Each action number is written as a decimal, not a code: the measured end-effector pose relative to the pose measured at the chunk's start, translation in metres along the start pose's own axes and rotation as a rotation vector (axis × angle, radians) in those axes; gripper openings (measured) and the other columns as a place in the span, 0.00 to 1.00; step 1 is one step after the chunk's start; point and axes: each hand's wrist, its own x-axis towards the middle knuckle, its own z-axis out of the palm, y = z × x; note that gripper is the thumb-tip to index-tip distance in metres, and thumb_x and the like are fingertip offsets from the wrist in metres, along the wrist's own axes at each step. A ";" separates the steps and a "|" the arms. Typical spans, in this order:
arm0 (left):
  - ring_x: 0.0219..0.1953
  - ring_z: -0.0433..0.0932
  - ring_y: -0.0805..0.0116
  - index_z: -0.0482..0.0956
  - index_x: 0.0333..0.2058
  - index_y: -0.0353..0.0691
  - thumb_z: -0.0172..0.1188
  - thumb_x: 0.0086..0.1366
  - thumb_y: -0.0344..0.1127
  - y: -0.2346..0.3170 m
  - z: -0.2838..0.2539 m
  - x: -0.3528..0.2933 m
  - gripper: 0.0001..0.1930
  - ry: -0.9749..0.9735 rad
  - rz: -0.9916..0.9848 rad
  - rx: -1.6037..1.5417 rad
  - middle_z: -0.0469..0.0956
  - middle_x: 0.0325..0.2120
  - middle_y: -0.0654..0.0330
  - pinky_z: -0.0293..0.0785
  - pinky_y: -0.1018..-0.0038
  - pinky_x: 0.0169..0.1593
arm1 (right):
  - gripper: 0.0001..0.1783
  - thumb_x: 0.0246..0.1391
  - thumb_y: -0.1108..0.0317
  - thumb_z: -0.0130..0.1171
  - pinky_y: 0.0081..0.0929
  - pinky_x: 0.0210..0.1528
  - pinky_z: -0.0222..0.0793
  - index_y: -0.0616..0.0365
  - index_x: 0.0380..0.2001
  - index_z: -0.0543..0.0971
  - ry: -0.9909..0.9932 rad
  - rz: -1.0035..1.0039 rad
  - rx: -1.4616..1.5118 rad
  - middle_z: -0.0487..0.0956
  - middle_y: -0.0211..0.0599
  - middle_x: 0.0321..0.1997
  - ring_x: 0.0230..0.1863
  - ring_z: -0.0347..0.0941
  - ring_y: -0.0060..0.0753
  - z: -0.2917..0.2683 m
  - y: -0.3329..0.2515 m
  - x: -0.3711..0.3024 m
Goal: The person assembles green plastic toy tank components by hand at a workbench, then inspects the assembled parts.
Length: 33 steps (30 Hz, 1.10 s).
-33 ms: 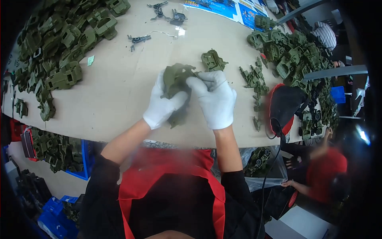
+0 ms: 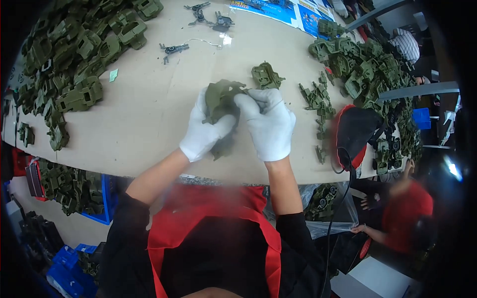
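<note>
My gloved left hand (image 2: 203,130) grips an olive-green plastic toy vehicle body (image 2: 222,99) from its left and lower side, above the tabletop. With bent fingers, my gloved right hand (image 2: 271,125) pinches the right edge of the same body. A blur over the part hides its finer detail, and I cannot make out any small piece between the right fingertips. Just beyond my right hand, another green molded part (image 2: 267,75) lies on the table. Several small green pieces (image 2: 318,99) lie in a row farther right.
Green vehicle bodies (image 2: 82,47) pile up at the left, and more parts (image 2: 357,64) heap at the right. Dark jointed pieces (image 2: 174,48) lie at the far side. A black-and-red pouch-like item (image 2: 355,131) with a cord sits right. A co-worker in red (image 2: 410,213) handles clear plastic.
My hands and the held vehicle body are almost still, shifted only a hair to the right. The co-worker at the right has moved slightly.
</note>
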 end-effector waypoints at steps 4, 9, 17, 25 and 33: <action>0.53 0.70 0.72 0.62 0.58 0.41 0.59 0.56 0.21 -0.003 0.002 0.000 0.30 0.035 0.046 -0.039 0.70 0.51 0.62 0.69 0.73 0.55 | 0.10 0.49 0.69 0.66 0.23 0.31 0.74 0.60 0.34 0.79 0.055 -0.123 -0.198 0.83 0.42 0.26 0.26 0.80 0.27 0.007 -0.015 -0.007; 0.42 0.75 0.75 0.60 0.58 0.41 0.58 0.57 0.21 0.008 0.005 -0.001 0.30 0.023 0.005 -0.004 0.73 0.45 0.61 0.75 0.76 0.43 | 0.08 0.52 0.67 0.63 0.33 0.32 0.74 0.58 0.33 0.79 0.044 -0.070 -0.201 0.81 0.46 0.26 0.27 0.80 0.41 0.002 -0.019 -0.007; 0.37 0.76 0.75 0.59 0.58 0.40 0.61 0.57 0.24 0.005 0.005 -0.002 0.31 0.020 -0.101 -0.018 0.74 0.42 0.60 0.76 0.76 0.39 | 0.07 0.50 0.69 0.66 0.27 0.30 0.74 0.58 0.31 0.78 0.033 -0.089 -0.235 0.82 0.42 0.26 0.24 0.80 0.35 0.004 -0.010 0.000; 0.39 0.76 0.72 0.58 0.59 0.41 0.61 0.56 0.24 0.000 0.003 -0.001 0.33 0.025 0.018 -0.039 0.73 0.44 0.59 0.76 0.74 0.41 | 0.06 0.50 0.69 0.64 0.35 0.28 0.74 0.56 0.29 0.77 0.108 -0.209 -0.304 0.80 0.46 0.25 0.25 0.78 0.48 0.017 -0.012 0.001; 0.56 0.68 0.69 0.58 0.58 0.40 0.60 0.55 0.22 -0.011 -0.001 0.006 0.32 0.009 0.074 0.107 0.68 0.53 0.57 0.66 0.71 0.59 | 0.05 0.49 0.69 0.64 0.37 0.28 0.75 0.54 0.27 0.76 0.181 -0.309 -0.412 0.80 0.43 0.24 0.24 0.77 0.50 0.031 -0.002 0.004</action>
